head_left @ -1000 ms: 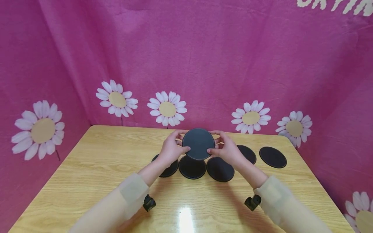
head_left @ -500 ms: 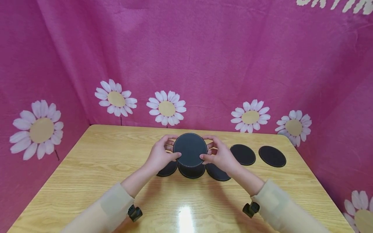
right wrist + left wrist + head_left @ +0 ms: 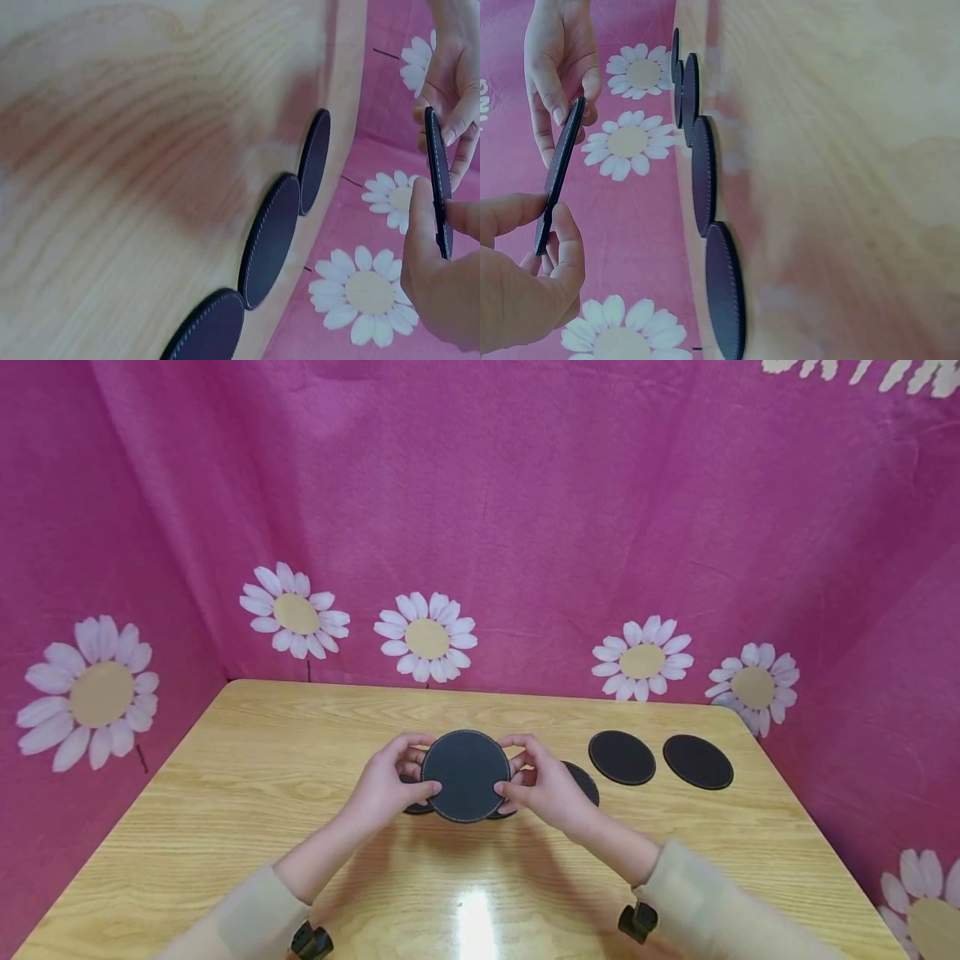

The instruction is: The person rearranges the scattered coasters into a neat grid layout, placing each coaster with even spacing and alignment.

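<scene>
A round black coaster (image 3: 466,777) with a stitched rim is held up above the table between both hands. My left hand (image 3: 384,783) pinches its left edge, thumb on the near face and fingers behind. At the opposite edge, my right hand (image 3: 553,787) grips it the same way. The left wrist view shows the held coaster (image 3: 560,176) nearly edge-on, apart from the tabletop. Below and behind it lie three more coasters in a row, mostly hidden in the head view; the left wrist view shows the nearest coaster (image 3: 725,292) and middle coaster (image 3: 703,176) plainly.
Two further coasters lie to the right, one coaster (image 3: 622,757) beside the row and another coaster (image 3: 697,762) near the table's right edge. The wooden table (image 3: 247,777) meets a pink cloth backdrop (image 3: 510,527) printed with white daisies at its back and sides.
Both hands have carried the held coaster left and nearer to me, from above the row's far side to in front of it. The coasters on the table have stayed put.
</scene>
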`<act>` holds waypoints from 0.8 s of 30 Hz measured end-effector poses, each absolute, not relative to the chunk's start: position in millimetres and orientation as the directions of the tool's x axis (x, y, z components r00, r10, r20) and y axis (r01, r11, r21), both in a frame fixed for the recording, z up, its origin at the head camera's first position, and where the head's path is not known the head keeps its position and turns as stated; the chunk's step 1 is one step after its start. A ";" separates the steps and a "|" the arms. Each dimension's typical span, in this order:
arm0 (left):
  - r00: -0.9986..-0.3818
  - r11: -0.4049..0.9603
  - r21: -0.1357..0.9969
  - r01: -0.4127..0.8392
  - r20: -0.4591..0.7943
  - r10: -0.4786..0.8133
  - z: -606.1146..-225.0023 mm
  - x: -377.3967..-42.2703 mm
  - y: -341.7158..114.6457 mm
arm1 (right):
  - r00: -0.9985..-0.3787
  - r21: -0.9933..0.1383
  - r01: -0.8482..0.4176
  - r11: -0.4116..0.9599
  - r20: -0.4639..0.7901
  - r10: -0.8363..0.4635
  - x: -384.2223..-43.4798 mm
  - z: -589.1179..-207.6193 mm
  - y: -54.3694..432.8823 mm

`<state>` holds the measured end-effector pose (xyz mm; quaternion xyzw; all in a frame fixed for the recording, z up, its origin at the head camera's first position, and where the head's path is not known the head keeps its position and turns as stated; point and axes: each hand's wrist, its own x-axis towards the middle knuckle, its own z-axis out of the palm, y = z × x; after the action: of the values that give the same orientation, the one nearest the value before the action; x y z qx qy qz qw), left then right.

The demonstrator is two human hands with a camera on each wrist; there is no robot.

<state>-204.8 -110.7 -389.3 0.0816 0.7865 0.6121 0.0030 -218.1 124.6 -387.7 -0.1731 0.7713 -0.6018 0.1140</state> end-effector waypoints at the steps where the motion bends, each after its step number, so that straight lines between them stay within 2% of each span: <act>1: -0.986 0.237 0.964 0.123 0.093 0.135 -391.0 -203.1 -112.9 | -0.912 -0.969 -0.125 0.215 0.027 -0.408 -216.5 -388.9 123.1; 24: -0.975 0.313 0.948 0.058 -0.013 0.222 -425.6 -182.5 -150.9 | -0.872 -0.980 -0.051 0.193 -0.051 -0.488 -193.1 -426.6 99.0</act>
<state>-182.5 -150.9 -425.6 0.0868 0.8070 0.5798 0.0707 -193.1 99.0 -426.6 -0.1792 0.7513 -0.6094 0.1791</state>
